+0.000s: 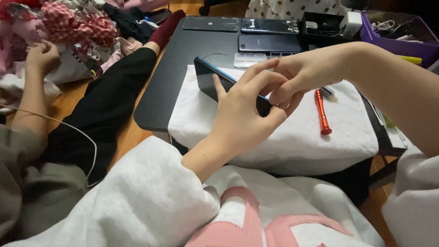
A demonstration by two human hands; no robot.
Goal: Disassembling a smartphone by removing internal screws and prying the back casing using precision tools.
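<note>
Evidently the step in hand was working at the edge of a dark smartphone (211, 78), which stood tilted on its long side above a white towel (292, 137) spread over the black table (173, 59). The left hand (244, 114) was clasped around the phone's near end, thumb up against the glass face and fingers wrapped behind, so it was plainly grasping the handset. The right hand (299, 75) came in from the far side of that grip, its fingertips pinched together right at the blue rim of the phone beside the left fingers; whether it held a small pick or only pressed the edge I could not tell, since the fingers hid that spot.

Just beyond the grip, on the towel, lay a red screwdriver (321, 112), apart from both hands, with a small pale tube-like item (328, 93) near its top. Further out from the grip sat a clear parts tray (249, 58), three more phones (270, 43) flat on the table, and a purple bin (393, 39) of tools. Another person's hand (42, 56) rested in a pile of clothes (77, 23) well away.

By my judgement the seam work was midway; the next move would call for a steady left hold while the right fingertips slid along the rim without flexing the glass
</note>
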